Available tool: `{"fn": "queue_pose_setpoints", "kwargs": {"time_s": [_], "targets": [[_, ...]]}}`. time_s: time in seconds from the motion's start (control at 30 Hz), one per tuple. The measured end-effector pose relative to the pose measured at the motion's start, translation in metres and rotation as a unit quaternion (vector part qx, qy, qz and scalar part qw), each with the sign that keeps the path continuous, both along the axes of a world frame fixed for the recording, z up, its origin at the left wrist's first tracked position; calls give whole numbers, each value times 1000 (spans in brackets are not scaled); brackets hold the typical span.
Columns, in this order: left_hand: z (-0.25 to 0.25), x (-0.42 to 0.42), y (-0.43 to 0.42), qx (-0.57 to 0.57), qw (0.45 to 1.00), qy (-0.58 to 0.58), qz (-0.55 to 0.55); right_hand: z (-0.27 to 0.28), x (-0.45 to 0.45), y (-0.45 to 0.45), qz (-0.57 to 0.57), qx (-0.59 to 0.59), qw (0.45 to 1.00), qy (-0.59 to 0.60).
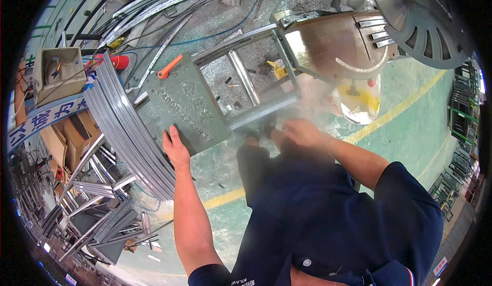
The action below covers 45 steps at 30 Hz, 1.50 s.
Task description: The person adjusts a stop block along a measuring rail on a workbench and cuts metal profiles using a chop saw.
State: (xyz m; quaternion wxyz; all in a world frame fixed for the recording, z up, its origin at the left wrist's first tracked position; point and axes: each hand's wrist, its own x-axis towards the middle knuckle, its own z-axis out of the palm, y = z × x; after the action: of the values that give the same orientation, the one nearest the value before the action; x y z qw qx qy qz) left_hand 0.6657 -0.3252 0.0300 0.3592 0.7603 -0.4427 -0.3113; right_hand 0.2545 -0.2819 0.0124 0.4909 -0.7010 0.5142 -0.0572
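Note:
My left hand (177,147) rests at the lower left edge of a grey-green metal plate (197,107) with raised writing, close to a stack of long curved metal profiles (128,132). Its fingers point up over the plate and nothing is gripped in it. An orange handle (170,67) lies on the plate's upper corner. My right hand (302,132) hangs in front of my body, below the end of a metal ruler bar (264,113). Its fingers are curled and hazy, and whether they hold anything cannot be made out.
A round metal saw table (333,45) and a slotted grey blade guard (430,40) stand at the upper right. At the left are a box (60,73), a red cylinder (119,62) and piled metal offcuts (110,229). A yellow line (374,124) crosses the green floor.

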Motion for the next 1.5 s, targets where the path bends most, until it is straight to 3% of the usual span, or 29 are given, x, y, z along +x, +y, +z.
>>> {"fn": "queue_pose_setpoints", "kwargs": {"time_s": [0.5, 0.57, 0.67, 1.03, 1.1, 1.23, 1.3, 1.5], "targets": [[-2, 1, 1, -7, 1000, 12, 4, -48, -44, 29, -6, 2, 999, 46], [2, 0, 0, 18, 1000, 15, -1, -40, -57, 32, -16, 177, 964, 198], [4, -3, 0, -3, 1000, 26, 11, -73, -98, 63, 3, 219, 947, 235], [5, -4, 0, 1, 1000, 19, 4, -81, -111, 82, 84, 231, 942, 228], [1, -3, 1, 1, 1000, 3, 7, -86, -111, 80, 172, 173, 958, 152], [0, 4, 3, 36, 999, -4, -4, -92, -109, 80, 148, 222, 950, 165], [-4, 3, 2, 16, 1000, 8, 0, -90, -111, 80, 71, 246, 955, 148], [-8, 7, 3, 8, 1000, 19, -1, -93, -110, 78, 87, 204, 964, 146]]}}
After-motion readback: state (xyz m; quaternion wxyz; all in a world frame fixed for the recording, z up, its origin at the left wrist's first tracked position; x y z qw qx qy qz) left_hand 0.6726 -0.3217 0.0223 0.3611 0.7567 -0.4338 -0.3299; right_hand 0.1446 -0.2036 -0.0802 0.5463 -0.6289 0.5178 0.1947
